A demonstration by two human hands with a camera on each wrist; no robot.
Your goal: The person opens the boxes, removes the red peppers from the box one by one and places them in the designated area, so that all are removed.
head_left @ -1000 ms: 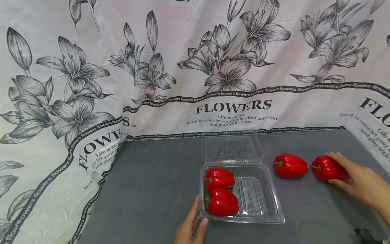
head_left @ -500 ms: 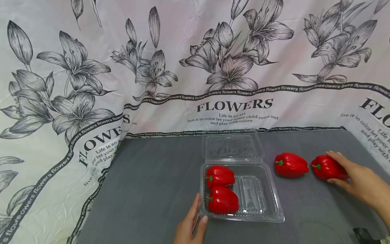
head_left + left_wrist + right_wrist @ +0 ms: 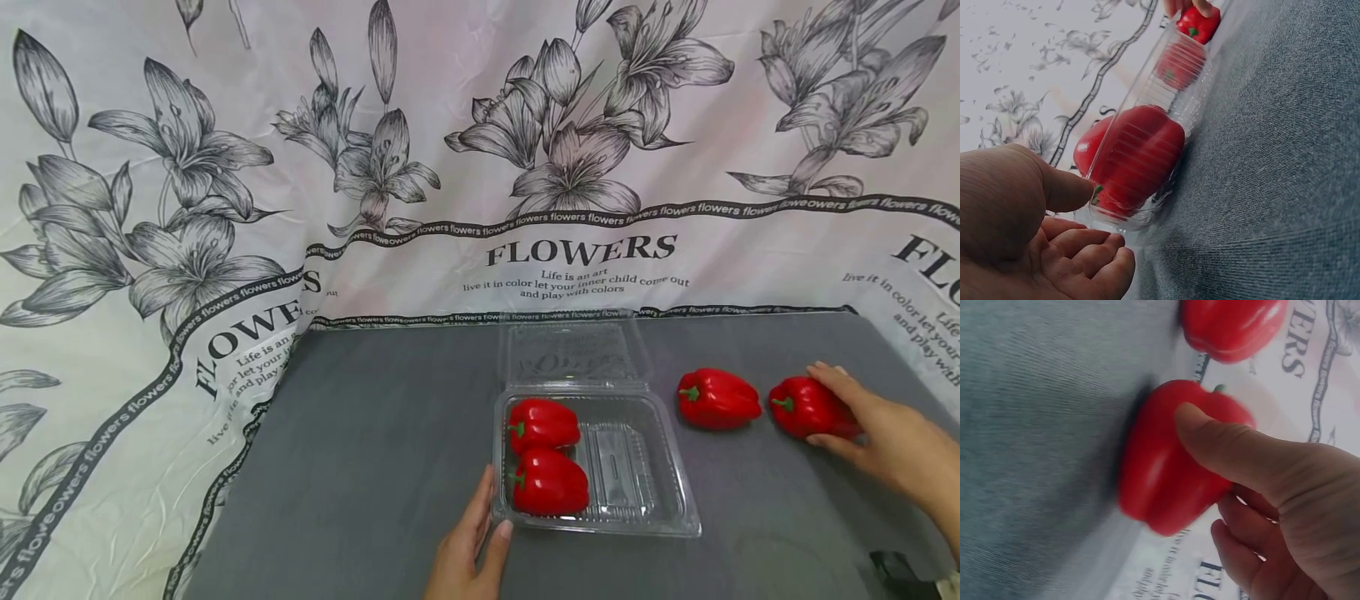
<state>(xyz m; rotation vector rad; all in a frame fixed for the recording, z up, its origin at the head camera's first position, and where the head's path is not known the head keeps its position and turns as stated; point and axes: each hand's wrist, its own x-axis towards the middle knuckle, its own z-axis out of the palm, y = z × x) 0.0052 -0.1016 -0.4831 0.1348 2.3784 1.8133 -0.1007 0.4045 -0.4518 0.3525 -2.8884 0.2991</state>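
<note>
Inspector A: Operator, your right hand (image 3: 888, 433) is gripping the rightmost pepper (image 3: 806, 408). In the right wrist view, your thumb is pressing on its side, while other fingers are partly hiding behind it.

Inspector B: Where is that pepper lying?

Inspector A: It is apparently resting on the grey table (image 3: 360, 467), its green stem pointing left, away from your palm. The loose pepper (image 3: 718, 399) is lying just beside it, between it and the clear container (image 3: 618, 479), and is standing apart from both.

Inspector B: What is your left hand (image 3: 467, 546) doing?

Inspector A: Its fingers are lying relaxed along the container's left wall and your thumb is resting at the near left corner; you are touching the container, not clenching it.

Inspector B: Contents and surroundings?

Inspector A: In the container's left half, the far pepper (image 3: 545, 423) and the near pepper (image 3: 551, 483) are touching, stems facing left. The transparent lid (image 3: 573, 354) is hinging back from the far edge, toward the flower-printed cloth (image 3: 405, 283) hanging behind the table.
</note>
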